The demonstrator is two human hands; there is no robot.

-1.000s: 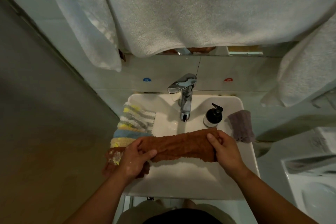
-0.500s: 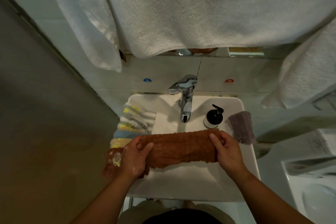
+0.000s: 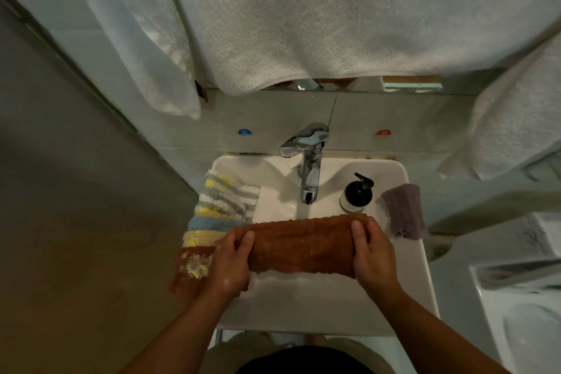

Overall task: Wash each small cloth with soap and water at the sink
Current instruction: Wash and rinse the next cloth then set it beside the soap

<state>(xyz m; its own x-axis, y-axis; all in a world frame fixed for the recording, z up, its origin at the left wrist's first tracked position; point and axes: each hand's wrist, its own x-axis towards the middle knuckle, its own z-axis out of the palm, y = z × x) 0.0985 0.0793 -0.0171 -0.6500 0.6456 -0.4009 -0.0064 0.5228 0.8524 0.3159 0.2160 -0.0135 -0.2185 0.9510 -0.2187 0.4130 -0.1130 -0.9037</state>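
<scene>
- The brown cloth (image 3: pixel 303 246) is stretched sideways over the basin of the white sink (image 3: pixel 303 310), just near of the faucet (image 3: pixel 309 161).
- The left hand (image 3: pixel 230 264) grips the cloth's left end, thumb on top and fingers curled under it.
- The right hand (image 3: pixel 372 255) grips the right end the same way, thumb lying on the upper face.
- A black soap dispenser (image 3: pixel 356 194) stands on the rim to the right of the faucet, just far of the cloth's right end.
- A grey cloth (image 3: pixel 403 209) is draped over the sink's right edge, beside the dispenser.
- On the left rim lie overlapping cloths: a striped cloth (image 3: pixel 230 194) farthest, then a blue cloth (image 3: pixel 209 223), a yellow cloth (image 3: pixel 200 237), and nearest a second brown cloth (image 3: pixel 191 267) with a pale patch, partly under the left hand.
- White towels (image 3: pixel 334 9) hang over the far wall above the sink.
- A blue sticker (image 3: pixel 244 132) and a red sticker (image 3: pixel 383 132) sit on the tiles on either side of the faucet.
</scene>
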